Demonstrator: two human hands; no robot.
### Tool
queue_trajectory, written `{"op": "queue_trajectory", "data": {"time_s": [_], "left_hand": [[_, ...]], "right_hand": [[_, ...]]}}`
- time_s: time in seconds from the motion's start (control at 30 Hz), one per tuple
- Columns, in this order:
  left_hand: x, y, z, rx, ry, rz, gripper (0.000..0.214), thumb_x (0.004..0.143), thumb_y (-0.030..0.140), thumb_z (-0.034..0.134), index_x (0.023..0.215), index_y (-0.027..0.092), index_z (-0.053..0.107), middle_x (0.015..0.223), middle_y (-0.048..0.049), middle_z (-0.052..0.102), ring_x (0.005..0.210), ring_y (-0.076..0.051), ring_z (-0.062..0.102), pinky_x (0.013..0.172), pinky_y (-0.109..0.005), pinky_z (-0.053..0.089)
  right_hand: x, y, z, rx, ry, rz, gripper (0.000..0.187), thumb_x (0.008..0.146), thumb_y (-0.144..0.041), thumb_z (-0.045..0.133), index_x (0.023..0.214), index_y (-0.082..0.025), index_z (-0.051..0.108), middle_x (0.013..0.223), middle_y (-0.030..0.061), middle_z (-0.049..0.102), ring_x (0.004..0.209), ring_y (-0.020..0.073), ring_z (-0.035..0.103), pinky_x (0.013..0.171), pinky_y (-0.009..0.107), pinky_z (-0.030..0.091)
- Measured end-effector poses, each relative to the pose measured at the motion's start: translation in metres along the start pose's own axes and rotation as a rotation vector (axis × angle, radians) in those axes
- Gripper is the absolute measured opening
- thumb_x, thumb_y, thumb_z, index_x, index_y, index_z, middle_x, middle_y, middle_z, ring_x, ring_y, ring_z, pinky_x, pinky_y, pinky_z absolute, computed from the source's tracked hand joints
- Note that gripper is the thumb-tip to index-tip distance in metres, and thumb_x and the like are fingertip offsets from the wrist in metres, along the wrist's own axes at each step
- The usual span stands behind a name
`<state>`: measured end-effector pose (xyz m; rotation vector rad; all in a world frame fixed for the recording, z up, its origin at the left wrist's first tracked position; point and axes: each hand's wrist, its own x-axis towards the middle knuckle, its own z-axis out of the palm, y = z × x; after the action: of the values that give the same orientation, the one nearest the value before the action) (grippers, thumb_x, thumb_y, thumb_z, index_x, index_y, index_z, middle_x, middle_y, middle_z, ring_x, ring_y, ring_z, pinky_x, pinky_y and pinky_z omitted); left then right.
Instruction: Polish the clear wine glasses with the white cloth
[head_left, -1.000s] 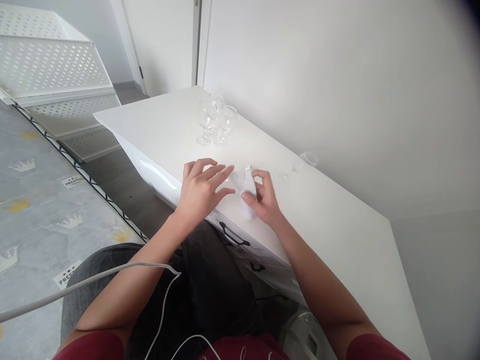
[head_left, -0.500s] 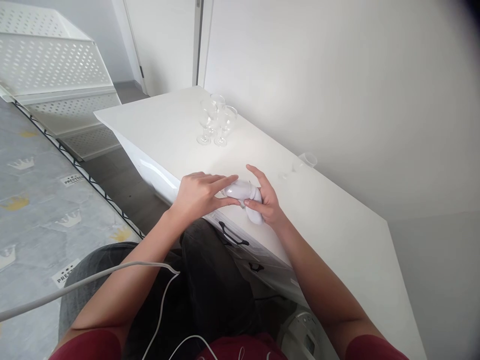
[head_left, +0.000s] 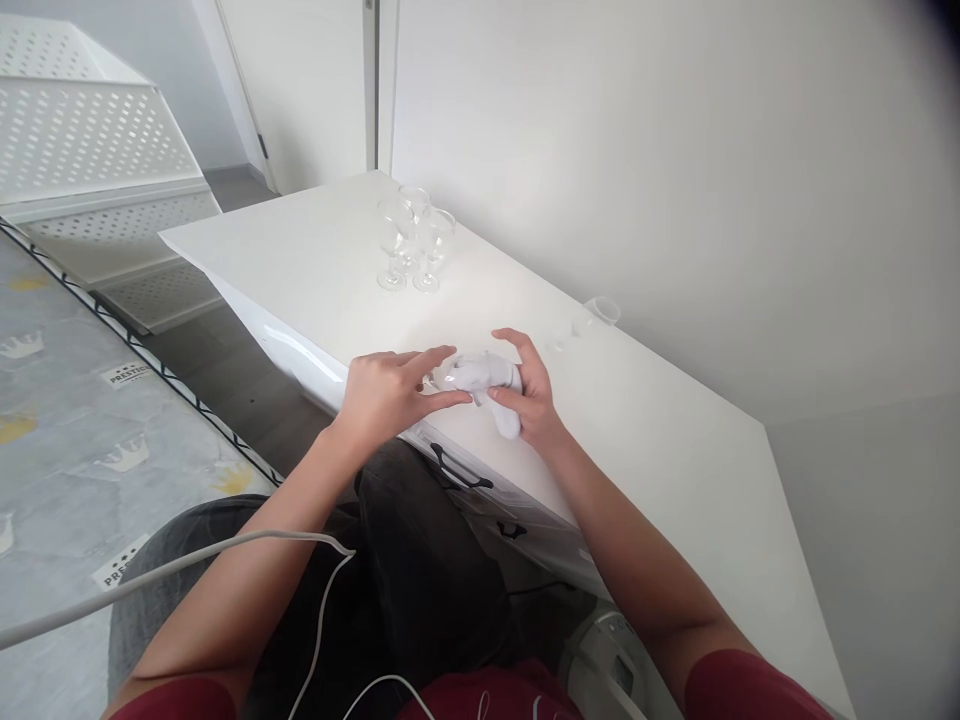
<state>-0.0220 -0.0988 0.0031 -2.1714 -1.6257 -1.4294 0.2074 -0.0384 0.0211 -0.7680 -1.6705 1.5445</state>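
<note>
Between my hands, above the near edge of the white dresser top, is a clear stemmed glass (head_left: 447, 377) held on its side. My left hand (head_left: 386, 395) grips it, thumb below and fingers above. A white cloth (head_left: 491, 374) lies in and around the bowl's opening, with a loose end hanging down. My right hand (head_left: 534, 390) holds this cloth against the glass, thumb in front and index finger raised. The stem is largely hidden by my left fingers.
Several stemmed glasses (head_left: 426, 245) stand together toward the dresser's far end. Another glass (head_left: 600, 312) lies on its side near the wall. The white dresser top (head_left: 660, 470) runs along the wall. A white cable (head_left: 187, 555) crosses my left forearm. A patterned mattress (head_left: 90, 440) is at left.
The cloth has gone further into the glass's bowl, and its hanging end has shifted slightly left. Both hands keep their hold. The whole view has shifted a little.
</note>
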Motion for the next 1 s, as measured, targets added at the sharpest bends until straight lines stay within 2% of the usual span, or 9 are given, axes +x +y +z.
{"op": "queue_trajectory", "data": {"time_s": [0.1,0.17,0.23,0.37,0.5,0.6,0.7,0.87,1.0], "left_hand": [[-0.002,0.004,0.001,0.112,-0.011,0.054,0.052,0.089,0.068,0.075,0.120,0.025,0.081,0.079,-0.0050,0.081,0.057,-0.018,0.065,0.055,-0.031,0.037],[-0.002,0.004,0.000,0.161,-0.025,0.081,0.049,0.093,0.066,0.072,0.117,0.024,0.081,0.086,-0.0060,0.083,0.058,-0.017,0.066,0.057,-0.031,0.038],[-0.002,0.002,-0.002,0.161,-0.033,0.080,0.051,0.093,0.070,0.069,0.115,0.025,0.082,0.079,-0.0043,0.081,0.057,-0.017,0.066,0.056,-0.030,0.038],[0.001,0.000,-0.006,0.109,-0.071,0.004,0.060,0.090,0.076,0.067,0.118,0.025,0.081,0.072,-0.0034,0.079,0.057,-0.017,0.067,0.053,-0.029,0.038],[0.003,0.005,-0.007,0.034,-0.152,-0.027,0.056,0.094,0.067,0.070,0.128,0.024,0.077,0.092,-0.0054,0.083,0.067,-0.019,0.073,0.057,-0.028,0.043],[0.004,0.007,-0.006,0.039,-0.261,-0.066,0.046,0.100,0.047,0.069,0.141,0.027,0.069,0.099,-0.0040,0.084,0.074,-0.020,0.076,0.060,-0.028,0.044],[0.006,0.006,-0.006,0.051,-0.323,-0.170,0.030,0.101,0.039,0.067,0.125,0.024,0.076,0.086,-0.0034,0.082,0.071,-0.022,0.074,0.062,-0.030,0.045],[0.009,0.005,-0.009,-0.089,-0.196,-0.327,0.023,0.096,0.039,0.071,0.104,0.019,0.080,0.075,-0.0028,0.078,0.069,-0.021,0.071,0.071,-0.033,0.051],[0.010,0.009,-0.013,-0.227,-0.035,-0.377,0.025,0.096,0.040,0.069,0.095,0.017,0.080,0.067,-0.0018,0.072,0.063,-0.017,0.065,0.067,-0.030,0.051]], "right_hand": [[0.001,0.000,0.004,-0.198,-0.048,-0.105,0.077,0.087,-0.037,0.074,0.157,-0.028,0.043,0.113,0.0054,0.072,0.087,0.0255,0.069,0.088,0.046,0.059],[0.002,-0.001,0.010,-0.352,-0.136,-0.173,0.076,0.089,-0.033,0.074,0.158,-0.027,0.043,0.140,0.0100,0.065,0.112,0.0301,0.068,0.104,0.051,0.055],[0.004,-0.003,0.014,-0.391,-0.190,-0.211,0.071,0.091,-0.031,0.074,0.156,-0.028,0.045,0.148,0.0101,0.061,0.124,0.0311,0.064,0.111,0.051,0.052],[0.007,0.000,0.011,-0.227,-0.126,-0.201,0.056,0.083,-0.035,0.087,0.132,-0.027,0.061,0.122,0.0060,0.067,0.105,0.0257,0.067,0.093,0.043,0.058],[0.010,0.008,0.003,-0.046,0.033,-0.124,0.056,0.068,-0.037,0.098,0.111,-0.026,0.064,0.096,0.0001,0.063,0.080,0.0187,0.060,0.068,0.033,0.054],[0.012,0.009,0.002,0.076,0.189,-0.084,0.060,0.065,-0.035,0.099,0.112,-0.029,0.062,0.090,-0.0023,0.062,0.073,0.0178,0.058,0.060,0.031,0.051],[0.013,0.005,0.002,0.138,0.298,-0.065,0.070,0.065,-0.033,0.099,0.125,-0.031,0.063,0.088,-0.0025,0.064,0.074,0.0189,0.060,0.062,0.032,0.053],[0.017,0.007,-0.006,0.336,0.521,-0.056,0.048,0.082,-0.041,0.086,0.122,-0.027,0.064,0.096,0.0013,0.069,0.082,0.0200,0.066,0.066,0.032,0.054],[0.019,0.009,-0.009,0.457,0.566,0.021,0.045,0.073,-0.023,0.084,0.107,-0.030,0.055,0.097,-0.0023,0.069,0.084,0.0194,0.067,0.067,0.029,0.054]]}}
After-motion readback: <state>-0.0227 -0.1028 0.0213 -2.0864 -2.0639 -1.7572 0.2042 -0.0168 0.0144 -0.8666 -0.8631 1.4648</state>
